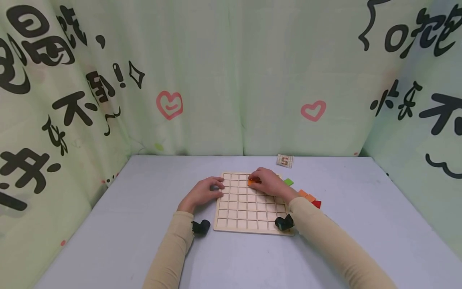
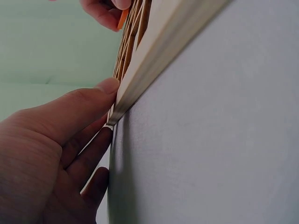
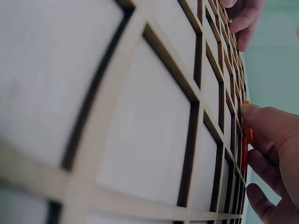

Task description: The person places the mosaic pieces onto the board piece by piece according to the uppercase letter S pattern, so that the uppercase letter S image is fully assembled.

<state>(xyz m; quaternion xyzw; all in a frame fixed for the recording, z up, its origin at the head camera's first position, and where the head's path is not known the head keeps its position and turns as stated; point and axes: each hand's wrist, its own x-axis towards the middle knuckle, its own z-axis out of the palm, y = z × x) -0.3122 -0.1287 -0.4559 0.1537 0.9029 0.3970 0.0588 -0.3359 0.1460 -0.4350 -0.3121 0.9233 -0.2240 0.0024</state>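
Observation:
A square wooden grid board [image 1: 236, 222] lies on the table. At its left edge my left hand [image 1: 203, 192] touches the frame; in the left wrist view the thumb [image 2: 93, 98] rests against the rim and the other fingers are loosely extended beside it. Over the far part of the grid, my right hand [image 1: 270, 182] pinches an orange tile [image 1: 250, 182] between thumb and fingers. In the right wrist view that orange tile [image 3: 248, 128] is at the thumb tip, and a red tile [image 3: 244, 154] shows close by under the fingers.
Right of the board lie a green tile [image 1: 288, 182], orange tiles [image 1: 309, 198] and a red tile [image 1: 317, 204], partly behind the right arm. A small patterned card [image 1: 285, 161] is at the table's far edge. Curtains with writing surround the white table [image 1: 119, 241].

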